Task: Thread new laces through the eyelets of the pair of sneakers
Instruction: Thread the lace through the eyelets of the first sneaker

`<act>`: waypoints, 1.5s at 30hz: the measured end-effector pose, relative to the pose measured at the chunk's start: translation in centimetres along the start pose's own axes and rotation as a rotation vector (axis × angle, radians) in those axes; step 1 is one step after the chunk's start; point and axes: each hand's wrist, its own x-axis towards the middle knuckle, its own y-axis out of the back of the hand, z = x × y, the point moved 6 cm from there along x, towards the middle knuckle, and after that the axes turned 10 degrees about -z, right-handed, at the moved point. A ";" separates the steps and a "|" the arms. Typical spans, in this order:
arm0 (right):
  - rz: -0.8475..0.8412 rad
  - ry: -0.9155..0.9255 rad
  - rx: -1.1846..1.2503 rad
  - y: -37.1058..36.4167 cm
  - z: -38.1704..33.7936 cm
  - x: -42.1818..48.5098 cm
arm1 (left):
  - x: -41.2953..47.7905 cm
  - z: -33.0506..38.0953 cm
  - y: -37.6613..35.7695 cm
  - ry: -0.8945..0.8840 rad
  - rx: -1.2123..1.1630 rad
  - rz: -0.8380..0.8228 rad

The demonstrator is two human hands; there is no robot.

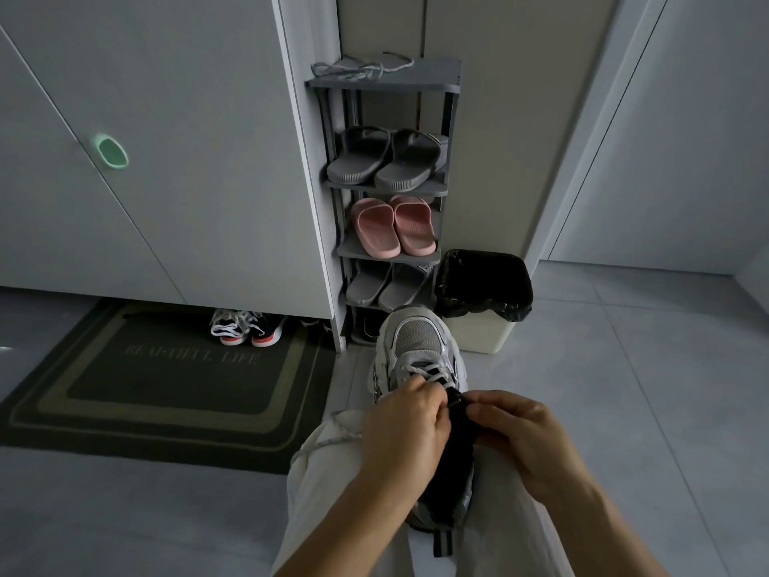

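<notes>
White lace (411, 371) in left grip (405, 422)

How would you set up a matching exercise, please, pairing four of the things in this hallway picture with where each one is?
Things
1. loose grey shoelace
2. pink rubber slippers
3. black-and-red sneakers
4. grey mesh sneaker

Places
A. at the far edge of the dark doormat, under the white cabinet
B. gripped by the left hand and right hand
C. on top of the grey shoe rack
D. on the rack's middle shelf

Pairs: 1-C, 2-D, 3-A, 4-B
</notes>
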 end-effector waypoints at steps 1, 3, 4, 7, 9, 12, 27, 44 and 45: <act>-0.002 -0.004 0.012 0.0 0.1 0.0 | 0.0 0.0 0.1 0.008 0.023 0.006; 0.002 -0.011 0.024 0.1 0.2 0.0 | 0.1 0.1 0.1 0.016 0.057 0.012; 0.005 -0.014 0.026 0.1 0.2 0.1 | 0.1 0.1 0.0 0.017 0.074 0.010; 0.000 -0.012 0.031 0.1 0.2 0.1 | 0.0 0.2 -0.1 0.029 0.145 -0.023; 0.003 -0.008 0.024 0.0 0.1 0.1 | 0.1 0.4 -0.1 0.025 0.178 -0.036; 0.003 0.014 -0.027 0.0 0.0 0.1 | 0.3 0.3 -0.1 0.028 0.149 -0.034; 0.129 0.259 -0.706 -1.1 -2.1 -1.0 | 2.3 1.5 0.1 -0.052 0.153 -0.227; 0.604 0.225 0.608 16.2 -2.2 1.4 | -1.4 -10.1 1.5 0.280 -0.649 -0.078; 0.590 0.207 0.557 15.7 -1.7 1.8 | -1.7 -10.1 0.6 0.293 -0.650 -0.095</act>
